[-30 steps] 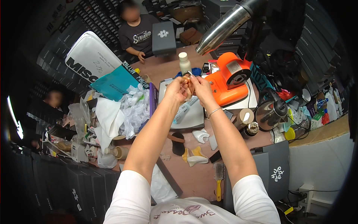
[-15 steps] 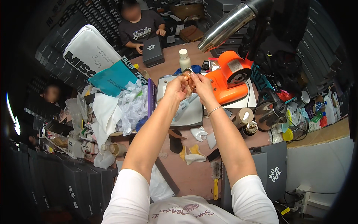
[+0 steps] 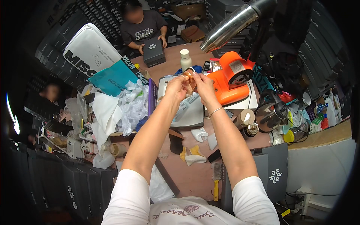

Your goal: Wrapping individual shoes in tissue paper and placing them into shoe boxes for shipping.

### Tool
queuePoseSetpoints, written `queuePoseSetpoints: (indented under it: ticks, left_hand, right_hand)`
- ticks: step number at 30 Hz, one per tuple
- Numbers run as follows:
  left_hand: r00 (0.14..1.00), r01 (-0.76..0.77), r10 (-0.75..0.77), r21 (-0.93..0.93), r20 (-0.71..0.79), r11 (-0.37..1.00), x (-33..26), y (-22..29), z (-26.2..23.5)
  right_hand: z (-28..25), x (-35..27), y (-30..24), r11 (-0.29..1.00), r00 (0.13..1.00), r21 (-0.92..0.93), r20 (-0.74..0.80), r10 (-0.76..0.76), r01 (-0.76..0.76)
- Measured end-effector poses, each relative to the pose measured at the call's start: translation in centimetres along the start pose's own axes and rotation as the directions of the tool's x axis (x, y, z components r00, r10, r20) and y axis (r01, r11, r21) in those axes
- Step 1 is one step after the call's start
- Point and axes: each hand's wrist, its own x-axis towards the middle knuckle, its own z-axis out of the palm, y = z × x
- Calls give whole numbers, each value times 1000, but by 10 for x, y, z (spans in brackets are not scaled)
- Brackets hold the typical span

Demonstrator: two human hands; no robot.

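Note:
Both my arms reach forward over the table. My left hand (image 3: 177, 87) has its fingers closed on one side of a small amber-brown, shiny, partly see-through piece (image 3: 190, 79). On its other side, my right hand (image 3: 204, 87) pinches the same piece with thumb and fingers. What kind of thing it is I cannot make out. The hands hold it up over a pale grey flat-topped device (image 3: 191, 119), just in front of a cream bottle (image 3: 185, 60). Right beside my right hand stands an orange machine (image 3: 227, 88) with a metal tube (image 3: 230, 28) above it.
Crumpled white paper (image 3: 134, 107) fills a box to the left. A kettle (image 3: 270, 112) and jars (image 3: 245, 118) stand right. Nearer lie yellow-and-white scraps (image 3: 195, 155), a dark insole-like piece (image 3: 176, 144) and a yellow-handled brush (image 3: 216, 182). Across the table, a person holds a dark box (image 3: 153, 51).
My hands stay almost in place, while the amber-brown piece has turned a little and shows more of itself. The person opposite has lowered one hand to the side of the dark box.

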Motion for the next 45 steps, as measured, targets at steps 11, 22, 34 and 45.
queuePoseSetpoints:
  ticks: [11,22,34,45]
  left_hand:
    - [998,1,0,-8,70,1000,0,0,-10]
    - [1000,3,-3,18,0,1000,0,2,1]
    - [996,3,-5,17,85,1000,-1,3,-6]
    - [999,-30,28,70,25,997,2,5,7]
  right_hand:
    - [2,-3,-3,1000,1000,-9,5,13,-13]
    - [1,0,-3,1000,999,-26,-31,-10,9]
    - [-1,-1,-1,999,1000,-44,-4,-23,22]
    - [0,2,-3,999,999,-2,-34,-38,38]
